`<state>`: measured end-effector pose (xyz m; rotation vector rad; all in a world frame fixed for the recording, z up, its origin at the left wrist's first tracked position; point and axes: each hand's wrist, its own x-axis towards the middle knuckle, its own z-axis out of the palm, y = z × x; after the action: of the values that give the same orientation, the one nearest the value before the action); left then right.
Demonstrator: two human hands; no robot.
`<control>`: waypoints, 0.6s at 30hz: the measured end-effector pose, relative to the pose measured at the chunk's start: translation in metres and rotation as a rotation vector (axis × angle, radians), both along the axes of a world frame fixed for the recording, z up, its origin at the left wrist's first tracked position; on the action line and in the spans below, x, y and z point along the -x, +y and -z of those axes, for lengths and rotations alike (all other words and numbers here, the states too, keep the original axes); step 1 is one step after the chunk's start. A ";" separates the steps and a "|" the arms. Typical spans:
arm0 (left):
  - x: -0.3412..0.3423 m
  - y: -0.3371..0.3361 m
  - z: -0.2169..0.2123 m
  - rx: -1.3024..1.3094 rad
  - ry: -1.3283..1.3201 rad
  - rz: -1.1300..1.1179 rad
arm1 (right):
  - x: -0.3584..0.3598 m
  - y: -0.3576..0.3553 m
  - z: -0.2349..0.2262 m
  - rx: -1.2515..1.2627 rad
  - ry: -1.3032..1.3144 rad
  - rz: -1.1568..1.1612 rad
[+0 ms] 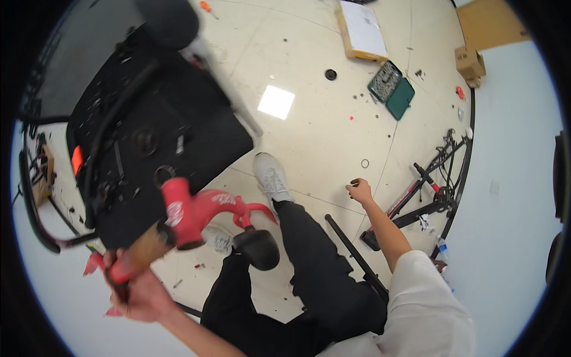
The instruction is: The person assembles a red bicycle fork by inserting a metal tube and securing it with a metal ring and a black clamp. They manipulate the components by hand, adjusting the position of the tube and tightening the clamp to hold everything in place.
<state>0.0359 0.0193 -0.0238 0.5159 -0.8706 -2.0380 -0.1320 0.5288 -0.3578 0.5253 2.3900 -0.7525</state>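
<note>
My left hand (140,294) is closed around the end of what looks like a red bicycle suspension fork (183,209), with white print on it. A brownish tube (146,247) runs between the hand and the fork's thick red sleeve, and a curved red arch (223,201) goes off to the right. The fork is tilted up over the near edge of a black chair seat (202,131). A thin dark ring (165,174) shows at the sleeve's far end. My right hand (360,190) hangs over the floor with curled fingers; something small and dark shows at the fingertips.
Loose parts and tools lie on the seat. A chair armrest (257,250) stands near my legs. At right a black and red bicycle frame (437,184) lies by the wall. Farther off are an open green case (399,98), a flat box (363,30) and a cardboard box (468,61).
</note>
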 end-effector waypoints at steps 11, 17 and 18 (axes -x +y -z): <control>-0.007 -0.011 0.002 0.124 -0.160 0.073 | 0.069 0.045 0.101 -0.357 0.227 -0.069; 0.019 -0.005 0.006 0.098 -0.147 0.236 | 0.038 0.019 0.106 -0.321 0.139 -0.212; 0.024 0.003 0.006 0.066 -0.159 0.154 | 0.036 0.012 0.100 -0.318 0.141 -0.263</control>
<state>0.0117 0.0223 -0.0293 0.5965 -1.0990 -2.1194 -0.1679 0.5407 -0.4574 0.2788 2.6604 -0.3045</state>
